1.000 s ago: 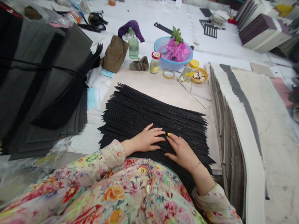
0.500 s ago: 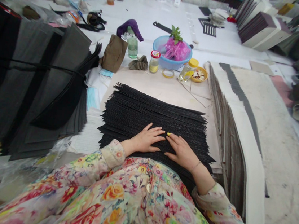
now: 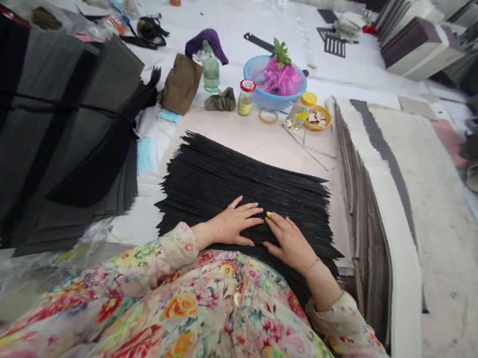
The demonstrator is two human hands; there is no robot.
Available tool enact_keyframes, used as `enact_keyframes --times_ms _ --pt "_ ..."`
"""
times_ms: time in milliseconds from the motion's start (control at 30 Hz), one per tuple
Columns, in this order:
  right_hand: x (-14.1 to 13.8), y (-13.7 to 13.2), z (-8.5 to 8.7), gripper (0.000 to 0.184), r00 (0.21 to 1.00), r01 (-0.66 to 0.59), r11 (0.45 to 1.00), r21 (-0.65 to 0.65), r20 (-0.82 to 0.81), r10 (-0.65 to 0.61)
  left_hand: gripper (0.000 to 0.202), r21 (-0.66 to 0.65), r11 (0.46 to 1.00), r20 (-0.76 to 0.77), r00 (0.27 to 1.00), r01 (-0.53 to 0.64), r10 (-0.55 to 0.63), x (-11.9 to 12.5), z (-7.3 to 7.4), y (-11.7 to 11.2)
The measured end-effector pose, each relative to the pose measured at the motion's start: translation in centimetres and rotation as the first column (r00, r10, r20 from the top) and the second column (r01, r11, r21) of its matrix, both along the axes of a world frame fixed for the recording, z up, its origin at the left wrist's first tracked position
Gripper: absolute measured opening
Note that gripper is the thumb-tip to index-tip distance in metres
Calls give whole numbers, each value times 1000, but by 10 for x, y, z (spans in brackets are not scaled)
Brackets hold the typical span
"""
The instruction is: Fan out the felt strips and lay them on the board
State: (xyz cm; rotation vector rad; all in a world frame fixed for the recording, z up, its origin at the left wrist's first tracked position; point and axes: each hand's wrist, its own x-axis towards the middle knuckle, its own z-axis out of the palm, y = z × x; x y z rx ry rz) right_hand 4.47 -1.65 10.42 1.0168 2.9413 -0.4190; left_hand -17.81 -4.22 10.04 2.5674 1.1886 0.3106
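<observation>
A fanned stack of thin black sheets (image 3: 243,174) lies spread on the table in front of me. My left hand (image 3: 233,223) rests flat on its near part, fingers stretched out and apart. My right hand (image 3: 290,240) lies flat beside it, fingertips almost touching those of the left, a yellow-tipped finger pointing inward. Neither hand holds anything. My flowered sleeves cover the near edge of the stack.
A tall pile of grey and black sheets (image 3: 52,138) stands at the left. A long stack of pale boards (image 3: 392,209) runs along the right. Behind the black stack are a blue bowl (image 3: 273,90), small jars (image 3: 246,98), a green bottle (image 3: 211,74) and a brown pouch (image 3: 183,85).
</observation>
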Motion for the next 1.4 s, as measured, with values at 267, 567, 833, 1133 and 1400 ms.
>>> enact_keyframes --times_ms 267,567,833,1133,1400 --pt "3 -2 2 70 999 -24 1000 -18 26 25 50 -9 1000 0 1000 -9 9 0 -1 1" --pt "0 -4 3 61 999 -8 1000 -10 34 9 59 -9 1000 -11 1000 -4 4 1 2 -1" --pt "3 -5 4 70 1000 -16 999 -30 17 17 58 -17 1000 -26 1000 -15 14 2 2 -2" --pt "4 -5 3 76 999 -23 999 -44 47 25 58 -15 1000 -17 1000 -18 18 3 2 -3" --pt "3 -7 4 71 999 -19 1000 -22 48 20 57 -22 1000 -35 999 -19 18 3 4 -3"
